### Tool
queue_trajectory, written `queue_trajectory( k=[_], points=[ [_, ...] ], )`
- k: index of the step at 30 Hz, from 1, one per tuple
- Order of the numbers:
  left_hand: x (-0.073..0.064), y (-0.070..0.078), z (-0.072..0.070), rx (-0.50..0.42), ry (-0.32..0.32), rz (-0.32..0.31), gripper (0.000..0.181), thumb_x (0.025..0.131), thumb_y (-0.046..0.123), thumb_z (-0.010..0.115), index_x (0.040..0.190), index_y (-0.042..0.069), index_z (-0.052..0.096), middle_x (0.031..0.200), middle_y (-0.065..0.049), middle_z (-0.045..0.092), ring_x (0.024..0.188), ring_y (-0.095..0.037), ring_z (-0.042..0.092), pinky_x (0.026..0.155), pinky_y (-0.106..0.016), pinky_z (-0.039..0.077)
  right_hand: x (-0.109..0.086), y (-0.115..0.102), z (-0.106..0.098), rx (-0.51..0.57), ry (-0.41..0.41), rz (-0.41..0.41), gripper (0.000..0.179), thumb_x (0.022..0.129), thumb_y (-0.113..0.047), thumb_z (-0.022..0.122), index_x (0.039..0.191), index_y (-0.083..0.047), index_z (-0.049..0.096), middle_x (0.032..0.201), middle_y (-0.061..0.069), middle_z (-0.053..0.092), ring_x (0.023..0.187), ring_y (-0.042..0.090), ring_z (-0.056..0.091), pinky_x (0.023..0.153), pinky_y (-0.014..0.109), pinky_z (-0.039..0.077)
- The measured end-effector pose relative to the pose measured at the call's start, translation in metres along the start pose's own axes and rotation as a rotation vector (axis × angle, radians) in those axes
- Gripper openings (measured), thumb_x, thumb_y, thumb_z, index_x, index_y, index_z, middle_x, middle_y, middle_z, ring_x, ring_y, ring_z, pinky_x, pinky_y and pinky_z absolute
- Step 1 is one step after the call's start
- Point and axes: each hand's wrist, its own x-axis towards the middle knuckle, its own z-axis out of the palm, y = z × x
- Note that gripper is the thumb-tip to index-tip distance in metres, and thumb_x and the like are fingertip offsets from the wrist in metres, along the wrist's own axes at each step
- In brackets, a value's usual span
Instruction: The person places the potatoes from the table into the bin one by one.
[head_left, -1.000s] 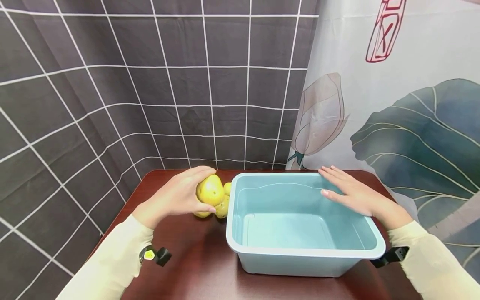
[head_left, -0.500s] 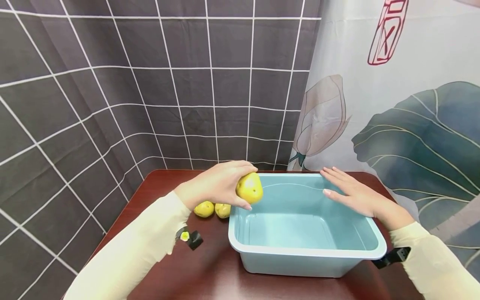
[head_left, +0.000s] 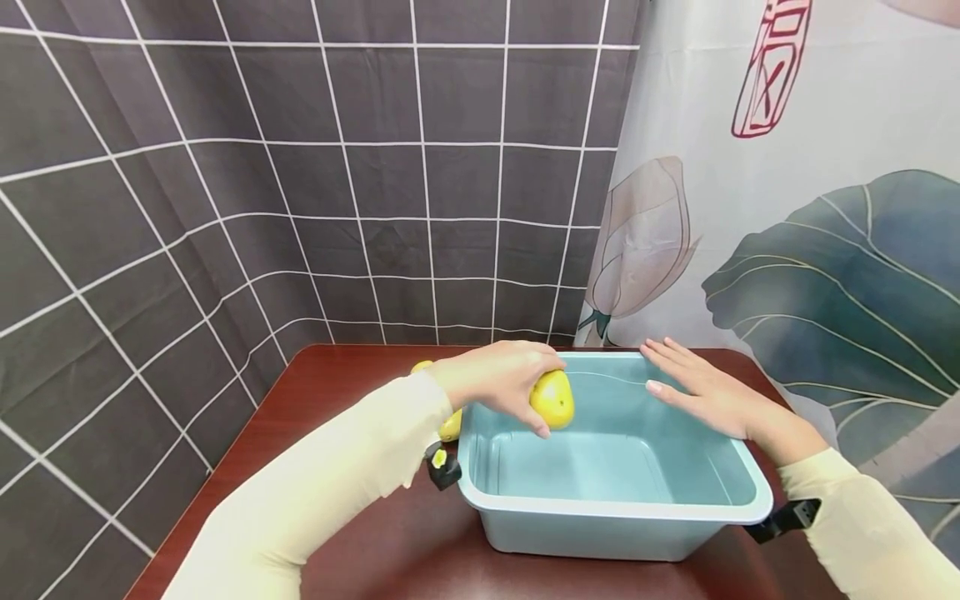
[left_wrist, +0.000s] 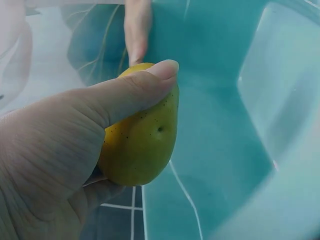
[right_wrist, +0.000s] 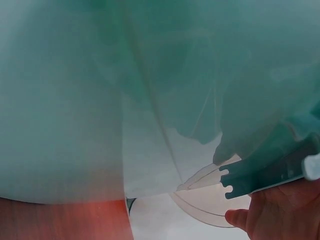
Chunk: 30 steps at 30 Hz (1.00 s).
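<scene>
My left hand point(head_left: 498, 375) holds a smooth yellow potato point(head_left: 553, 400) above the left part of a light blue plastic basin point(head_left: 611, 504). In the left wrist view, the thumb lies across the top of the potato point(left_wrist: 145, 150), which shows small dark specks and a dimple; the other fingers are mostly hidden behind it. My right hand point(head_left: 701, 392) rests on the basin's right rim, fingers straight and thumb spread. More yellow potatoes point(head_left: 450, 427) lie on the table just left of the basin, partly covered by my left wrist.
The basin stands on a dark red wooden table point(head_left: 375, 533). A dark grey curtain with white grid lines point(head_left: 375, 183) hangs behind and on the left. A white curtain with lotus prints point(head_left: 697, 100) hangs at the right. Each wrist wears a small black camera point(head_left: 442, 467).
My left hand has picked up the potato from the group beside the basin and carried it right, over the rim and above the inside. The right hand stays on the rim.
</scene>
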Motion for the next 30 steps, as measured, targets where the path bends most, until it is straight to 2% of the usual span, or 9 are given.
queue_trajectory(
  k=[7,14,21,25,30],
  points=[
    [0.027,0.008,0.011,0.004,-0.075,-0.002,0.076,0.068,0.056,0.08,0.127,0.015,0.057,0.109,0.007,0.056,0.099,-0.009,0.051,0.084,-0.021,0.043,-0.002,-0.001,0.001,0.01,0.001,0.031,0.072,0.096,-0.046,0.052,0.155,-0.018,0.02,0.158,0.014,0.018,0.146,0.035,0.003,0.104,0.071,0.011],
    [0.051,0.013,0.03,0.043,-0.134,0.005,0.073,0.065,0.059,0.081,0.12,0.016,0.059,0.096,0.01,0.054,0.088,-0.006,0.05,0.074,-0.019,0.043,-0.003,-0.003,0.0,0.014,0.002,0.029,0.071,0.097,-0.046,0.051,0.154,-0.016,0.022,0.158,0.014,0.019,0.146,0.036,0.004,0.104,0.071,0.011],
    [0.08,0.029,0.047,0.037,-0.207,0.012,0.075,0.065,0.06,0.081,0.123,0.02,0.059,0.096,0.012,0.052,0.087,-0.004,0.048,0.077,-0.019,0.042,-0.003,-0.001,0.001,0.022,0.002,0.024,0.069,0.097,-0.044,0.05,0.154,-0.017,0.022,0.158,0.013,0.02,0.146,0.036,0.003,0.103,0.072,0.011],
    [0.091,0.038,0.062,0.035,-0.208,0.035,0.076,0.064,0.06,0.081,0.125,0.021,0.058,0.098,0.014,0.051,0.088,-0.002,0.048,0.079,-0.018,0.042,-0.003,0.001,0.003,0.031,0.007,0.016,0.068,0.098,-0.044,0.049,0.154,-0.017,0.022,0.158,0.012,0.019,0.146,0.035,0.001,0.103,0.072,0.01],
    [0.097,0.043,0.076,0.037,-0.207,0.045,0.08,0.065,0.062,0.079,0.13,0.022,0.055,0.104,0.014,0.05,0.091,-0.001,0.047,0.083,-0.018,0.041,-0.001,0.002,0.0,0.027,0.007,0.005,0.067,0.099,-0.044,0.047,0.155,-0.019,0.02,0.158,0.012,0.019,0.146,0.035,0.0,0.103,0.073,0.01]
  ],
)
